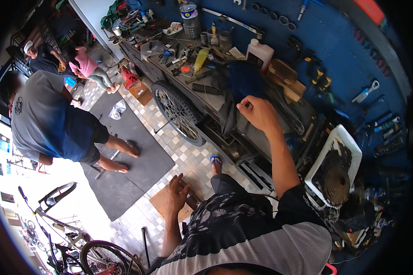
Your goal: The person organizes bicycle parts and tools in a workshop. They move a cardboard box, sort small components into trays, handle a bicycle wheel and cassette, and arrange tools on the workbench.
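My right hand is over the workbench, its fingers curled in and pressed together. Whatever they may hold is too small or hidden to make out. Just beyond it lies a dark blue cloth, and a dark grey cloth drapes over the bench edge beside the fingers. My left hand hangs low on the other side of my body, fingers apart and nothing in it. Below that hand is a brown cardboard piece on the tiled floor.
On the bench are a yellow bottle, a white jug and scattered tools. A bicycle wheel leans against its front. At right sits a white basket with a cassette. A person stands on the dark mat; a bicycle is lower left.
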A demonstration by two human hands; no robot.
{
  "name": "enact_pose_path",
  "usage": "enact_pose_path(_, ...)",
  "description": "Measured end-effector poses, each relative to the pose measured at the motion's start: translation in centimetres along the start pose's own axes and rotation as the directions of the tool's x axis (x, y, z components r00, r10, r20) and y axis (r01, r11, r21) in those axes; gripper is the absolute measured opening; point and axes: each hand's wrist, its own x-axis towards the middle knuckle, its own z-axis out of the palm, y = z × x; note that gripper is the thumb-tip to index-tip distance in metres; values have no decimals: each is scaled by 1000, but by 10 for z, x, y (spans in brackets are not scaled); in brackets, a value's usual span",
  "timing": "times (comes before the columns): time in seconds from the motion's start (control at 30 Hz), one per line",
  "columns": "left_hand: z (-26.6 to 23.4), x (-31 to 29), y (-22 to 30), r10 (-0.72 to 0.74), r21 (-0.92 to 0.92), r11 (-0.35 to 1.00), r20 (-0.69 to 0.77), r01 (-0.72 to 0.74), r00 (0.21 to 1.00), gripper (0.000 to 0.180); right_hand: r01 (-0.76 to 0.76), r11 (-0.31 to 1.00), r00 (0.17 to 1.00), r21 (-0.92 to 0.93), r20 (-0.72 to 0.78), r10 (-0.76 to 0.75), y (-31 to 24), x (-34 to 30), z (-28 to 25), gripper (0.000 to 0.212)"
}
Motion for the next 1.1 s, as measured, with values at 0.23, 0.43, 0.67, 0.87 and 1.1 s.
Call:
enact_pose_path(0.23,-7,88,7,-115,-49,992,63,118,991,53,-51,991,994,-126,-104,38,20,113,49,38)
enact_pose_path(0.43,-53,203,52,-34,-39,999,59,37,998,48,-293,874,944,-388,27,329,37,178,70,103)
enact_pose_path(0.67,-61,283,58,13,-21,1000,137,-10,990,48,-353,845,895,-401,117,430,61,191,101,112)
enact_pose_path(0.87,-55,346,80,197,-36,979,372,-198,907,43,-290,914,950,-284,27,310,82,183,102,81)
enact_pose_path(1.1,-107,472,62,387,-4,911,355,-412,851,40,-374,891,915,-255,-257,311,67,177,110,56)
